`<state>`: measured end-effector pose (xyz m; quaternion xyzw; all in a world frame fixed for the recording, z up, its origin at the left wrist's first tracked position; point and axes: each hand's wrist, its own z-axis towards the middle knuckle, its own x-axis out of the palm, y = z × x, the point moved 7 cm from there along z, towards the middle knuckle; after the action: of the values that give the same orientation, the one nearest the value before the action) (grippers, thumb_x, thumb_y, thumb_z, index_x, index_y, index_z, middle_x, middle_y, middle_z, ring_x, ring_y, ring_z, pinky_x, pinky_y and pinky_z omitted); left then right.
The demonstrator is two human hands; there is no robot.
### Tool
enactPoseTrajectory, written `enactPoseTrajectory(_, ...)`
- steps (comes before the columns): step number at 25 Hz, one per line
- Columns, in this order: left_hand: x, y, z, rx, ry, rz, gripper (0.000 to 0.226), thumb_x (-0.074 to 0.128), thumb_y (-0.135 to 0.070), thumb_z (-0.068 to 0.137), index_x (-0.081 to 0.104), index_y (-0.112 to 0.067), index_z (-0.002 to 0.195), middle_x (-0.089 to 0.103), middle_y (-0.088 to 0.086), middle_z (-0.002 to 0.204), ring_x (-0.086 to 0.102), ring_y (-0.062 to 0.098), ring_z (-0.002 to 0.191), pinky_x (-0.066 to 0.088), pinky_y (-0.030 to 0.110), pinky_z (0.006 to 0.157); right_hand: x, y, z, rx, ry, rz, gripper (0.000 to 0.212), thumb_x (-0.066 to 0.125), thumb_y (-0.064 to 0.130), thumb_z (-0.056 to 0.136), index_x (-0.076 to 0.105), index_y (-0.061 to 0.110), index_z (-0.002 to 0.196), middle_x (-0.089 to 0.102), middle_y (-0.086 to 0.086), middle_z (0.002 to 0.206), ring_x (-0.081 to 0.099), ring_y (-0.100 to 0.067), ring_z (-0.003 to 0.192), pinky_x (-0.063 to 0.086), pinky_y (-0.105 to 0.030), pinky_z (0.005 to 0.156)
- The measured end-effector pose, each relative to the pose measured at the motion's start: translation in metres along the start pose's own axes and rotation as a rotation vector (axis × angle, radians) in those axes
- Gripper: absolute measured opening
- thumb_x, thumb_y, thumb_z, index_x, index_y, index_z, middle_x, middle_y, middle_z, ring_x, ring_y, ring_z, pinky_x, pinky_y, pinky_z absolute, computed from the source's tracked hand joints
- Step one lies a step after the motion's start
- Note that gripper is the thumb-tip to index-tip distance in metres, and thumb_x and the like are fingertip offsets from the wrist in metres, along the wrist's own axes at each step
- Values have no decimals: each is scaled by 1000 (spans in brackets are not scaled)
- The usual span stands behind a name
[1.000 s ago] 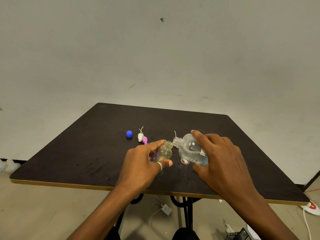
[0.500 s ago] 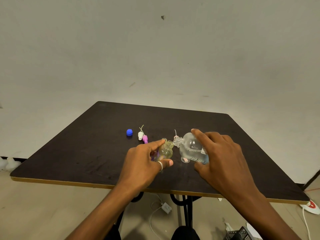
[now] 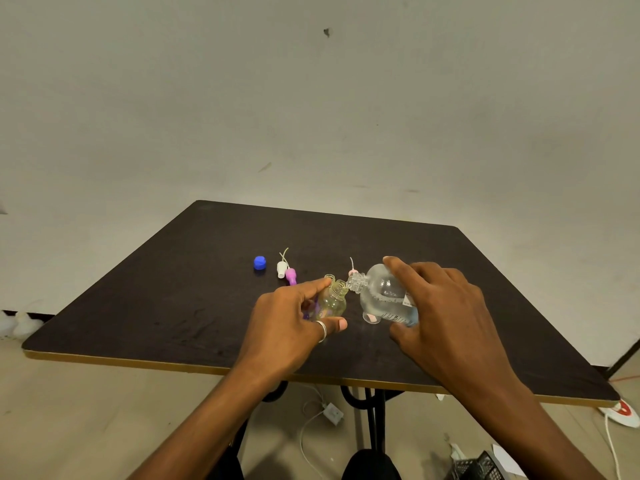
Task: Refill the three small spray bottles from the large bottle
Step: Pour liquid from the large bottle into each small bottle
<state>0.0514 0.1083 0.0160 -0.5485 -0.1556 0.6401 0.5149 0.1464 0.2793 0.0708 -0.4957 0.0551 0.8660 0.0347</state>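
In the lower middle of the frame, over a dark counter [image 3: 166, 306], your two hands meet around two bottles.

Your left hand [image 3: 291, 327] pinches a small spray bottle [image 3: 333, 302] between the forefinger above and the thumb below. A ring [image 3: 322, 330] sits on that thumb. The small bottle is clear with a yellowish tint, has no top on it, and leans with its open neck toward the right of the frame.

Your right hand [image 3: 446, 317] is curled around the large bottle [image 3: 381, 292], fingers over the top and thumb underneath. The large bottle is tipped well over, its neck pointing left, and its mouth is touching or just beside the mouth of the small bottle. Clear liquid pools along its lower side. You cannot tell whether either bottle rests on the counter.

A scrap of purple shows behind your left fingers, and a small clear, pinkish shape shows under the large bottle. Both are too hidden to identify.

Toward the upper left of your hands, three loose pieces lie on the counter: a blue cap [image 3: 259, 262], then a white spray head [image 3: 282, 268] touching a pink spray head [image 3: 291, 275], with thin tubes pointing away from you.

Under the counter, a white cable [image 3: 306, 434] trails across the floor.
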Motion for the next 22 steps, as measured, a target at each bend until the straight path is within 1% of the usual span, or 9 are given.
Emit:
enactPoseTrajectory(4, 1, 1, 1, -2, 1, -12, 72, 85, -40, 69, 56, -37, 134, 70, -12, 119, 53, -17, 80, 37, -6, 67, 1, 1, 0, -2, 14, -11, 89, 84, 41, 65, 41, 30, 142, 58, -2, 128, 54, -26, 114, 49, -47, 92)
enactPoseTrajectory(7, 1, 2, 1, -4, -1, -19, 71, 85, -39, 69, 56, -36, 134, 70, -13, 119, 53, -19, 79, 37, -6, 67, 1, 1, 0, 2, 11, -4, 89, 85, 39, 63, 43, 29, 140, 60, -4, 126, 56, -28, 112, 50, -48, 90)
enactPoseTrajectory(11, 2, 3, 1, -6, 5, -15, 71, 84, -39, 70, 55, -35, 135, 69, -12, 121, 55, -15, 82, 38, -6, 68, 2, 0, -1, 1, 3, -1, 90, 87, 38, 61, 45, 27, 139, 61, -5, 124, 57, -29, 110, 51, -49, 88)
enactPoseTrajectory(15, 2, 3, 1, -3, -4, -25, 70, 85, -37, 69, 57, -35, 133, 69, -12, 120, 50, -22, 76, 35, -9, 66, 2, 0, 0, 0, 7, -2, 89, 85, 41, 63, 42, 29, 141, 59, -2, 127, 55, -27, 113, 49, -46, 91)
enactPoseTrajectory(18, 3, 3, 1, -7, -2, -29, 70, 86, -37, 68, 57, -35, 133, 69, -12, 120, 50, -23, 75, 35, -9, 66, 2, 1, 0, -3, 11, -2, 89, 83, 42, 65, 40, 31, 142, 58, -1, 130, 53, -26, 116, 48, -45, 94)
enactPoseTrajectory(22, 3, 5, 1, -11, 0, -37, 71, 86, -37, 68, 58, -35, 133, 70, -13, 118, 49, -30, 72, 35, -9, 65, 2, 1, 0, -1, 21, -4, 89, 83, 42, 66, 39, 31, 142, 57, -1, 131, 52, -25, 117, 47, -45, 95)
